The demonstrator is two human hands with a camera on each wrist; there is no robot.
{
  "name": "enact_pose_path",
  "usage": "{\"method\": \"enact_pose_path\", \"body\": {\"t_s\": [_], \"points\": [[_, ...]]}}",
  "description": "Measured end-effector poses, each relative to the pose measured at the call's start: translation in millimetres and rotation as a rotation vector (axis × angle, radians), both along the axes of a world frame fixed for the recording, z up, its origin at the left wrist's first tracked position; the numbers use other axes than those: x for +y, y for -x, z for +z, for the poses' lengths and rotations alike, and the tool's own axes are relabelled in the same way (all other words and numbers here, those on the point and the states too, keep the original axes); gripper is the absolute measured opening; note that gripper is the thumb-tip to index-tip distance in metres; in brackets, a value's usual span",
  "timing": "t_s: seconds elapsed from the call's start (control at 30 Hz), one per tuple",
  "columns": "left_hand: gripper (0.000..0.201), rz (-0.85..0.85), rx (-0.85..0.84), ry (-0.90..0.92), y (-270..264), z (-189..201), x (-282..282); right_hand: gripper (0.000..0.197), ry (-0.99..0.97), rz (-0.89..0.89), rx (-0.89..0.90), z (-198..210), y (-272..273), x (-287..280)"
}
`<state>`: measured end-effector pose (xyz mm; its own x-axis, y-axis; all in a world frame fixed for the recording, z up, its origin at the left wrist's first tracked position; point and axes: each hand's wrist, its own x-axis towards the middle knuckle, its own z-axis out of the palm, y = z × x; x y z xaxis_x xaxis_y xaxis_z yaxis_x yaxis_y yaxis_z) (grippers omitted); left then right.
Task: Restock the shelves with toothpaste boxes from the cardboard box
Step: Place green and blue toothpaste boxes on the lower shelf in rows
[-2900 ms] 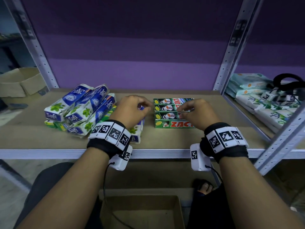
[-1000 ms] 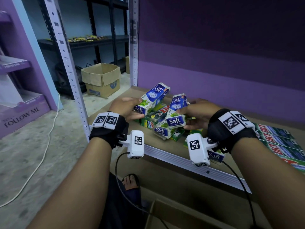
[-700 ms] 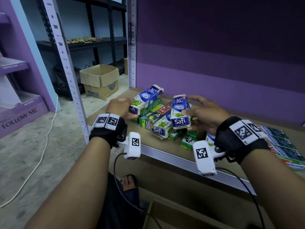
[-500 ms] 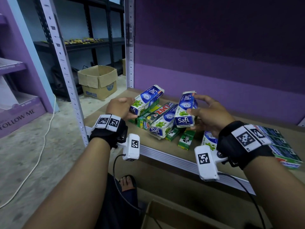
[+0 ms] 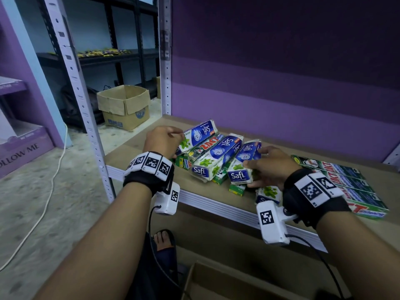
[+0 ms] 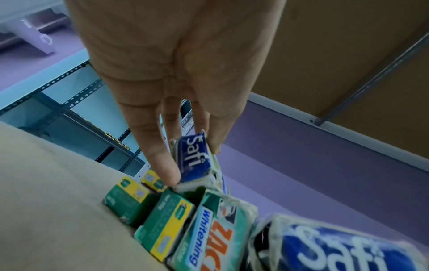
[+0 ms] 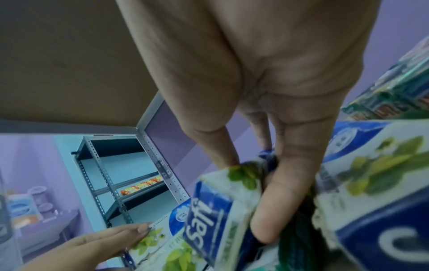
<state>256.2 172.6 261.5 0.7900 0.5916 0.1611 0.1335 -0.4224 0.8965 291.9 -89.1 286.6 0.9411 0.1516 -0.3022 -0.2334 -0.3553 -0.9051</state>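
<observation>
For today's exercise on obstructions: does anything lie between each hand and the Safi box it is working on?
Nothing visible. The left hand already holds the end of the rear Safi box, and the right hand grips the front Safi box.

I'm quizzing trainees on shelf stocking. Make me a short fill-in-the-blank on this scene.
1. The left hand grips a blue-and-white box branded ____.
2. The neat row of green boxes lies to the person's ____ of the pile.
3. The open cardboard box by the far rack stands on the ____.

Missing words: Safi; right; floor
</observation>
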Motion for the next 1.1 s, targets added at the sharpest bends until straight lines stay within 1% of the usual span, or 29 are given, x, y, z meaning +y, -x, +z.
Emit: {"method": "enact_pose_path", "body": {"t_s": [0.03,0.1,0.13,0.2,0.27,0.33,0.4,0.53,0.63,0.7,0.83,0.93,1.1], "points": [[0.015,-0.005,0.005,-0.012,0,0,1,0.059,0.029,0.018,0.017,1,0,0],[0.017,-0.015,0.004,-0.028,0,0,3,0.034,0.133,0.075,0.014,7,0,1],[0.016,-0.023,-0.002,-0.032,0,0,5,0.024,0.218,0.101,-0.009,11,0,2],[0.013,-0.037,-0.015,-0.02,1,2,8,0.02,0.456,0.168,-0.127,20,-4,4],[0.011,-0.038,-0.024,0.019,3,3,11,0.018,0.648,0.232,-0.322,30,-9,10],[0.011,-0.033,-0.03,0.084,5,3,15,0.015,0.731,0.302,-0.499,39,-15,19],[0.01,-0.024,-0.025,0.1,8,3,20,0.018,0.809,0.423,-0.641,44,-20,33],[0.014,-0.008,0.002,0.116,16,2,28,0.02,0.862,0.652,-0.772,49,-24,66],[0.012,-0.002,0.012,0.129,20,-1,31,0.022,0.882,0.778,-0.791,46,-23,88],[0.012,0.002,0.025,0.119,23,-2,34,0.022,0.89,0.83,-0.79,42,-22,101],[0.012,0.013,0.057,0.089,25,-4,39,0.026,0.89,0.829,-0.747,29,-22,118],[0.012,0.018,0.065,0.074,25,-4,40,0.035,0.936,0.834,-0.749,23,-24,122],[0.012,0.037,0.068,0.061,24,-2,40,0.053,0.958,0.854,-0.723,19,-24,124]]}}
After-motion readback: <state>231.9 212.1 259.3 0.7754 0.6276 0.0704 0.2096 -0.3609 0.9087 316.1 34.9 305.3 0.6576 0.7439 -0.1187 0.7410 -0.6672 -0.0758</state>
